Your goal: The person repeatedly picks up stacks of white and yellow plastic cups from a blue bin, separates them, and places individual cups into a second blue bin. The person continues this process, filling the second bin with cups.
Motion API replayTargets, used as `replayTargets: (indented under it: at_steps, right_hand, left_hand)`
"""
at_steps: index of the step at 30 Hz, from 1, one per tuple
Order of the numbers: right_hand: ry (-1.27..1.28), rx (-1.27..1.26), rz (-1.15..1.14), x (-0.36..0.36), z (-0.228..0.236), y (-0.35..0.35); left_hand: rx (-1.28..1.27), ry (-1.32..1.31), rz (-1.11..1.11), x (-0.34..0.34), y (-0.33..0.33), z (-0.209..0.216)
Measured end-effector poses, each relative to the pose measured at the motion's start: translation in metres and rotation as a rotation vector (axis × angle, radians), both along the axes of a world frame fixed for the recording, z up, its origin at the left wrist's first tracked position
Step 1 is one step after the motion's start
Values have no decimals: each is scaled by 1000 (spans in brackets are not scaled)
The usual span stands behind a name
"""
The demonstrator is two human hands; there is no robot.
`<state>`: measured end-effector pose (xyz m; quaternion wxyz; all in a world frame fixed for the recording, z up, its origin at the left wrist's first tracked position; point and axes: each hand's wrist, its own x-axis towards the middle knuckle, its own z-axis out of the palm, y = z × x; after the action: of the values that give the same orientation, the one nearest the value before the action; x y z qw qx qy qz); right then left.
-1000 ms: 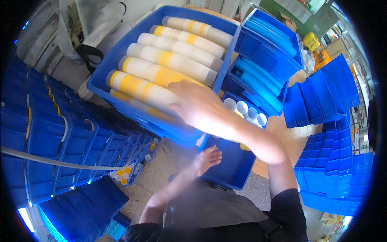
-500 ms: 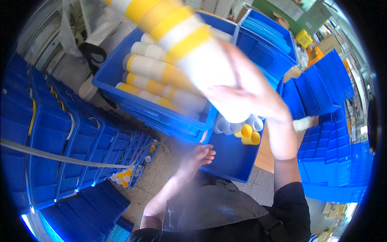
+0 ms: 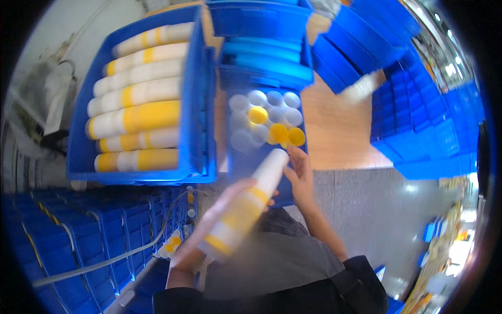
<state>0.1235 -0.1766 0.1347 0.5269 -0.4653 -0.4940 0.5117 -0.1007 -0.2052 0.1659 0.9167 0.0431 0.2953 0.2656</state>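
Note:
A long stack of nested white and yellow cups [image 3: 241,214] slants in front of my body, its white end up and toward the blue crate. My left hand [image 3: 230,194] is closed round its middle, fingertips showing on the far side. At the upper end my right hand [image 3: 301,175] is held with thumb and fingers apart; whether it touches the cups cannot be made out. Just beyond, a narrow blue crate [image 3: 240,167] holds several white and yellow cups [image 3: 278,134] standing with round mouths up. Motion blurs the stack and my left hand.
At left a large blue crate [image 3: 205,125] holds several cup stacks [image 3: 151,116] lying sideways. Blue bins with light-blue contents [image 3: 264,52] stand behind. Piled blue crates [image 3: 413,115] rise at right beside a wooden tabletop [image 3: 334,141]. More blue crates [image 3: 104,225] line the lower left.
The stack has come down from upper left to in front of my body. My left hand, empty before, now grips it; my right hand has let go of its middle and is at its end.

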Motion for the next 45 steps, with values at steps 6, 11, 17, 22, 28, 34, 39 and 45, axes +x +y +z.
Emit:
replayTargets:
  at_steps: [6,11,17,22,28,34,39,45]
  right_hand:
    - [736,-805,362,-27,-34,-20]
    - [230,-611,104,-6,-48,3]
    - [712,-920,521,21,-33,0]
    - [513,-666,419,11,-53,10]
    - [302,-681,843,-2,-80,8]
    - [688,-1106,455,-21,-59,4]
    - [383,-808,749,-24,-50,-6]
    - [635,-1011,573,-16,-67,1]
  left_hand:
    - [-93,224,24,1,-22,-14]
    - [-168,297,8,4,-33,-21]
    - [-252,181,167,23,-36,-24]
    - [-291,127,71,29,-30,-1]
    - [-311,73,230,36,-39,14]
    - [-358,46,331,27,-51,11]
    - [-256,165,257,20,-65,4]
    - [-343,83,256,8,-79,5]
